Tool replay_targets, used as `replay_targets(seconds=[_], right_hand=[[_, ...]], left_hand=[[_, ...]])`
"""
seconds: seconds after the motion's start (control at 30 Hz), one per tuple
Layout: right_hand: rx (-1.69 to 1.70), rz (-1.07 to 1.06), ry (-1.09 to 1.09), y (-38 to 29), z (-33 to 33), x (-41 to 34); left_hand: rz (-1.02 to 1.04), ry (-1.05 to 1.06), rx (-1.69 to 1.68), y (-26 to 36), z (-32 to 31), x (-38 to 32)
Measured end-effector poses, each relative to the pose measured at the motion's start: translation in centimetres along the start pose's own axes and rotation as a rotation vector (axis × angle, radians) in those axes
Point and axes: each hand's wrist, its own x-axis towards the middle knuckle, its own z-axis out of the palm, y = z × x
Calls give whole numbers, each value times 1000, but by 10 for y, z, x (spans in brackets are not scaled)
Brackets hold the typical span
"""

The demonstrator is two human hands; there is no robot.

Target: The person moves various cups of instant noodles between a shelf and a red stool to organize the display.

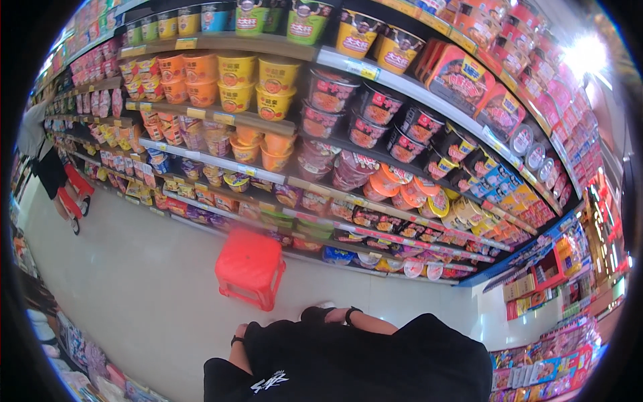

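My left hand [241, 330] hangs low beside my body, mostly hidden behind my black T-shirt [371, 357]; a dark band circles its wrist. My right hand [335, 315] rests low in front of me near my thigh, with a black band at the wrist and its fingers out of sight. What either hand holds, if anything, is not visible. A red plastic stool [249, 251] stands on the pale tile floor just ahead of my left hand, apart from it. Behind the stool rises a shelf rack with yellow instant noodle cups [236, 83] and black noodle bowls [378, 104].
Further down the aisle at left, a person [42, 145] stands beside another red stool [80, 178]. Soft goods [95, 357] line the lower left edge. Packaged goods [547, 372] fill a display at the lower right. Boxed noodles [464, 75] sit on an upper shelf.
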Motion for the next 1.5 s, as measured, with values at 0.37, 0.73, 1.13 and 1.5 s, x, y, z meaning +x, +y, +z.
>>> replay_targets(seconds=[0.37,0.73,1.13,1.5], right_hand=[[-71,-99,127,3,14,1],[-114,-78,68,-43,1,-19],[-308,-176,140,-71,-5,-8],[-781,-518,-343,-120,-6,68]], left_hand=[[220,-74,255,40,-17,-23],[64,36,162,-9,-12,-20],[-61,50,-51,-40,-2,-27],[-50,187,-223,-21,8,-124]])
